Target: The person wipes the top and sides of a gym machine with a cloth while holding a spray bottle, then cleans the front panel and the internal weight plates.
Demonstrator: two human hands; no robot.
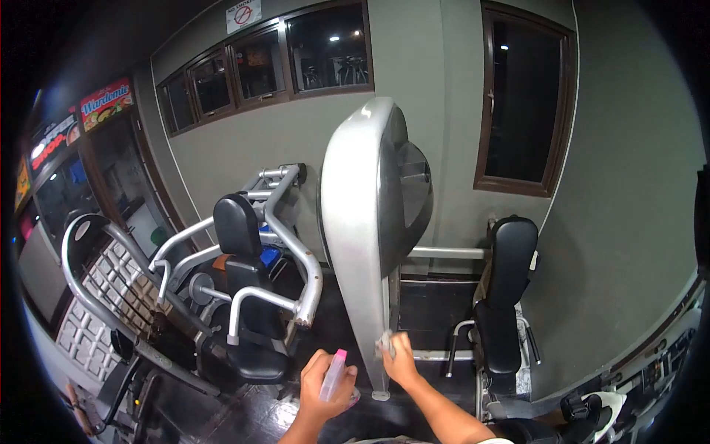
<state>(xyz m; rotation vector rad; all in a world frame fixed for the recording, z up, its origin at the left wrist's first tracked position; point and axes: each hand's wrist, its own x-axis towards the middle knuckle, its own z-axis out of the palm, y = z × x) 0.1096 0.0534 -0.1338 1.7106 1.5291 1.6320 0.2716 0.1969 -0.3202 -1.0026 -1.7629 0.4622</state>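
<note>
My left hand (325, 385) is closed around a translucent plastic bottle (334, 376) with a pink end pointing up; the fingers and palm cover part of it. My right hand (400, 360) grips a crumpled greyish cloth (384, 345) and holds it against the lower part of a tall silver machine column (351, 200). The column is smooth and rounded at the top, narrows toward its foot, and has a dark cover along its right side. The bottle is a short way left of the column's base.
To the left stands a gym machine with a black padded seat (255, 362) and silver bars (292, 248). Right of the column is another black seat (499, 337) with a backrest (514, 248). Windows (328, 48) line the grey wall. The dark floor (251, 414) is glossy.
</note>
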